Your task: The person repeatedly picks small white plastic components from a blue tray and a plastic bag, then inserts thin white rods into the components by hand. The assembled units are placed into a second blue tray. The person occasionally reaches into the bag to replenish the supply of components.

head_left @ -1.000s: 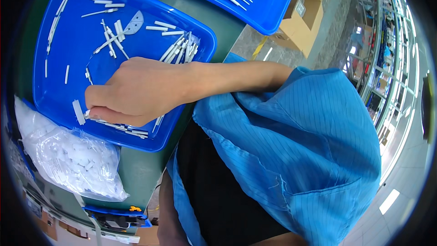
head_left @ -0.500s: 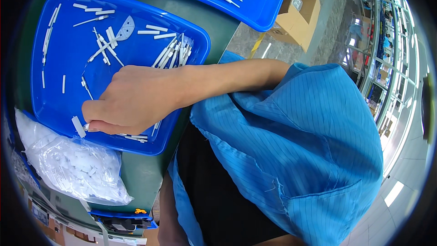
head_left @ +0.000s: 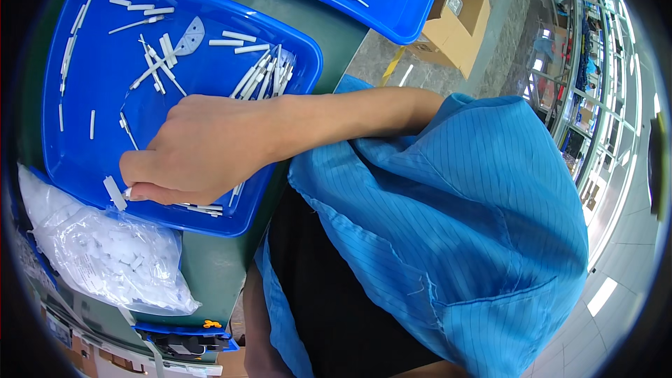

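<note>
Right-hand grip: clenched on one end of a white piece;
White piece: flat, oblong, plain-faced, tilted; its held end partly hidden;
Place: near-left corner of the blue tray; contact with the rim unclear;
Tray: short white rods lie scattered;
Clear bag: beside the tray, holding small white parts

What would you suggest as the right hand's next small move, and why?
Probably a gentle lift: the bare right hand appears to pinch a small white piece near the edge of the nearer blue plastic tray, with a flat white strip beside the piece, so raising slowly might show whether the two are joined.
</note>
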`<act>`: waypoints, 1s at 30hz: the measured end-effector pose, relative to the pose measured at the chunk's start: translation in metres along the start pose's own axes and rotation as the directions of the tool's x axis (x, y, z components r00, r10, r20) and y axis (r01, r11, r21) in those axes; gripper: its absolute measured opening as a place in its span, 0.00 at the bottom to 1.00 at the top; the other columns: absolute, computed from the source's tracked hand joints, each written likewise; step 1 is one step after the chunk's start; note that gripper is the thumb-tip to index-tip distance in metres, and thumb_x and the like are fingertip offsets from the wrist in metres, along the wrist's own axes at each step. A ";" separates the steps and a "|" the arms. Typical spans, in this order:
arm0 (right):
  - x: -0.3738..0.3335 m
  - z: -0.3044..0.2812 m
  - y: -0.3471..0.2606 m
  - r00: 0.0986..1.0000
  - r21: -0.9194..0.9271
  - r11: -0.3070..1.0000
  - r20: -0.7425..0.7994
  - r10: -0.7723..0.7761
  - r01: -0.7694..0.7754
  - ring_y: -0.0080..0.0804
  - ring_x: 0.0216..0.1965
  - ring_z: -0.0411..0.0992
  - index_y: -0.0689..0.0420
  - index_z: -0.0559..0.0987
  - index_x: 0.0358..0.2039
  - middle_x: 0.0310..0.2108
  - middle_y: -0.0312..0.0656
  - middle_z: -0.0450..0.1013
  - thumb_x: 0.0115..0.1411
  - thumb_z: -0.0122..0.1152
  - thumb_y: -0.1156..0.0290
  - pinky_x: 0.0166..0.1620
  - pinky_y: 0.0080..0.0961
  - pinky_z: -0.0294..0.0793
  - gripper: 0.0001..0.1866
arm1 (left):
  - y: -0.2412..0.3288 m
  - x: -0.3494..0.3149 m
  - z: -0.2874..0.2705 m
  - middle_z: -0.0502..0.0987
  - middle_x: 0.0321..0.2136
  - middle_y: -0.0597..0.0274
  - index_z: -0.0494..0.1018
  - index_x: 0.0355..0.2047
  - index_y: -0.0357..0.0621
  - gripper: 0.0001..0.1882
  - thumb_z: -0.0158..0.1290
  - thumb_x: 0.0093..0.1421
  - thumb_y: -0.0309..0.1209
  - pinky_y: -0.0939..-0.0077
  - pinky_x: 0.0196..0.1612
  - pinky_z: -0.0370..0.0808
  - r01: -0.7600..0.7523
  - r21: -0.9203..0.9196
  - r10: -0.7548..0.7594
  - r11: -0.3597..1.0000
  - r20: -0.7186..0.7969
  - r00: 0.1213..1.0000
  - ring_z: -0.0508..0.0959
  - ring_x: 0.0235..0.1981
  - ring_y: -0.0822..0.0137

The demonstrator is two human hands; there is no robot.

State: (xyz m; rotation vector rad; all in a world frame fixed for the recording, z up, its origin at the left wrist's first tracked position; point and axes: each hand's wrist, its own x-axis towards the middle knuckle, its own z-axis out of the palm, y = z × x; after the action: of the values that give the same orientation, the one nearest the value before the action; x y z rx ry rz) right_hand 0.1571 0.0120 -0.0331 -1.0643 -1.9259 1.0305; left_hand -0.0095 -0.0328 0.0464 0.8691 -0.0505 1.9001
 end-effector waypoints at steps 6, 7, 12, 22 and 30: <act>0.000 0.002 0.004 0.998 -0.043 0.999 -0.053 -0.035 0.033 0.48 0.16 0.70 0.53 0.72 0.34 0.15 0.43 0.69 0.64 0.55 0.63 0.19 0.39 0.68 0.08 | -0.010 0.007 0.023 0.80 0.32 0.60 0.76 0.34 0.41 0.09 0.52 0.61 0.34 0.71 0.44 0.80 -0.080 -0.234 0.063 0.969 -0.081 0.995 0.79 0.38 0.66; 0.003 0.004 0.003 0.998 -0.038 0.998 -0.045 -0.052 0.050 0.48 0.16 0.70 0.52 0.73 0.34 0.15 0.43 0.70 0.63 0.56 0.64 0.19 0.39 0.68 0.07 | -0.011 0.007 0.023 0.80 0.32 0.60 0.76 0.34 0.42 0.09 0.52 0.61 0.34 0.71 0.44 0.80 -0.124 -0.307 0.089 0.944 -0.124 0.988 0.79 0.37 0.66; 0.002 -0.001 0.004 0.983 0.020 1.000 -0.185 -0.009 0.013 0.44 0.17 0.74 0.57 0.74 0.36 0.16 0.44 0.71 0.61 0.59 0.70 0.19 0.36 0.71 0.06 | -0.027 0.013 -0.012 0.71 0.38 0.69 0.71 0.38 0.49 0.13 0.51 0.64 0.44 0.72 0.44 0.69 0.369 -0.341 -0.469 0.865 -0.286 0.835 0.69 0.42 0.67; 0.004 -0.005 -0.011 0.986 0.076 0.987 -0.083 0.145 -0.139 0.30 0.21 0.78 0.63 0.72 0.40 0.28 0.46 0.79 0.64 0.52 0.79 0.24 0.22 0.74 0.05 | -0.024 -0.013 -0.050 0.67 0.46 0.62 0.64 0.43 0.49 0.21 0.43 0.68 0.53 0.63 0.50 0.66 0.351 -0.384 -0.483 0.854 -0.336 0.809 0.67 0.49 0.58; 0.004 -0.008 -0.009 0.988 0.078 0.991 -0.101 0.118 -0.110 0.29 0.21 0.78 0.63 0.72 0.39 0.28 0.45 0.79 0.63 0.53 0.80 0.24 0.21 0.74 0.04 | -0.024 -0.019 -0.060 0.66 0.59 0.56 0.64 0.45 0.46 0.23 0.39 0.69 0.54 0.52 0.61 0.66 0.390 -0.387 -0.487 0.836 -0.195 0.851 0.61 0.65 0.48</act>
State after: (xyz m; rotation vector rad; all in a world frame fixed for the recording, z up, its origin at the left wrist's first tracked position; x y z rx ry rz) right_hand 0.1592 0.0153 -0.0207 -1.1752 -1.7483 1.0763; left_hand -0.0186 -0.0121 -0.0175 0.3252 0.0064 1.4955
